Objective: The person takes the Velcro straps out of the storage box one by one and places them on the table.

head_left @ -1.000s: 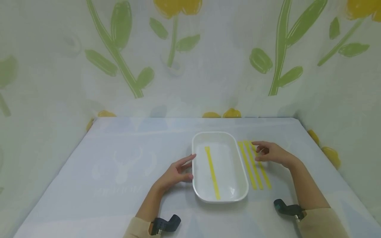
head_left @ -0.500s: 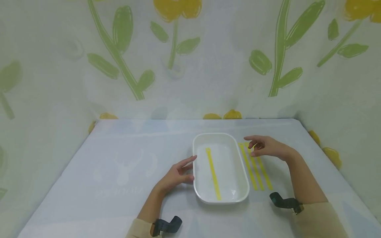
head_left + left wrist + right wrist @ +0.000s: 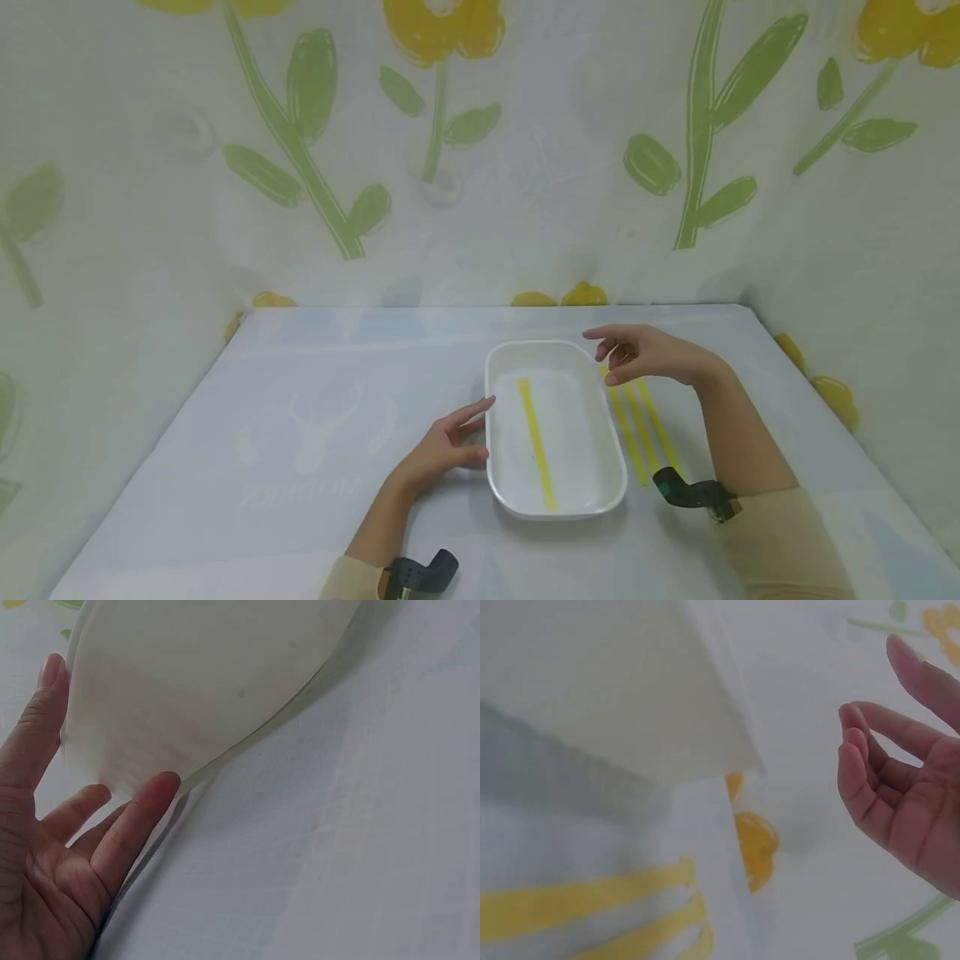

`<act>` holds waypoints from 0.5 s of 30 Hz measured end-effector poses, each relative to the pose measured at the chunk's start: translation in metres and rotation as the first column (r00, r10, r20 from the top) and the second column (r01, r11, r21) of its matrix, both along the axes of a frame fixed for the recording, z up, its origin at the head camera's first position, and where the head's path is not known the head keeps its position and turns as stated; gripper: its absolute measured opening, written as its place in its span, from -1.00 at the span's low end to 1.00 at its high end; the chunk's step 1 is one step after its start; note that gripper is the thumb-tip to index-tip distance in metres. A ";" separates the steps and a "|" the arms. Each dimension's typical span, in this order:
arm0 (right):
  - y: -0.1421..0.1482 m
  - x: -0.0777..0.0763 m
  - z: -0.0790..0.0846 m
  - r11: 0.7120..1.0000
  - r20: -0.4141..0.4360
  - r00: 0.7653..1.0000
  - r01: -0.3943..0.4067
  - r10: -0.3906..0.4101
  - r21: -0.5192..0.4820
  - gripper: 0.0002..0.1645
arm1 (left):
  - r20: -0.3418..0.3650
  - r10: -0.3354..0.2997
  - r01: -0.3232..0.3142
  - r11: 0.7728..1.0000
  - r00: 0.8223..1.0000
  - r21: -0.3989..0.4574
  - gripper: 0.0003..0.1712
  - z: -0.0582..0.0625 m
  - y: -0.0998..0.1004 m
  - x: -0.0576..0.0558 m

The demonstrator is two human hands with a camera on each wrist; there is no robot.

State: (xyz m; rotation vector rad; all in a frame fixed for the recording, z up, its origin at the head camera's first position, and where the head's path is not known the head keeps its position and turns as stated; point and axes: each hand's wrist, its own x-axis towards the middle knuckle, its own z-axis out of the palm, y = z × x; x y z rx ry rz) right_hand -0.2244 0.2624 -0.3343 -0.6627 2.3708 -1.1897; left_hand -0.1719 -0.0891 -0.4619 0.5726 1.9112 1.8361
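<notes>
A white rectangular tray point(image 3: 577, 442) stands on the table, with one flat yellow strap point(image 3: 536, 442), wider at its far end, lying lengthwise inside. My left hand point(image 3: 442, 448) rests its fingertips and thumb against the tray's left side; in the left wrist view the fingers point(image 3: 135, 825) touch the outer wall point(image 3: 210, 675). Over the tray's far right corner hovers my right hand point(image 3: 656, 354), index finger extended, the others loosely bent, holding nothing. Below it, three yellow straps point(image 3: 641, 425) lie side by side on the table, their far ends partly hidden by that hand.
The white table point(image 3: 315, 500) is covered by a faintly printed cloth. Behind it rises a backdrop point(image 3: 555, 192) with green stems and yellow flowers. Dark wrist cameras sit on both forearms, the right one point(image 3: 693, 492) overlapping the near end of a strap.
My right hand has moved left and away from me, from above the straps to the tray's far right corner. The left hand and the tray stay in place; the head view has tilted slightly.
</notes>
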 end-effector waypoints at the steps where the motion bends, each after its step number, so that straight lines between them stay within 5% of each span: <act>1: -0.003 -0.001 0.002 1.000 -0.002 1.000 -0.010 0.010 0.003 -0.19 | 0.002 0.002 -0.002 1.000 1.000 -0.001 -0.12 0.000 0.000 0.000; 15: -0.049 -0.021 0.013 0.994 0.038 0.994 -0.099 0.101 -0.049 -0.27 | -0.004 0.003 -0.003 1.000 1.000 0.003 -0.15 -0.004 0.002 0.002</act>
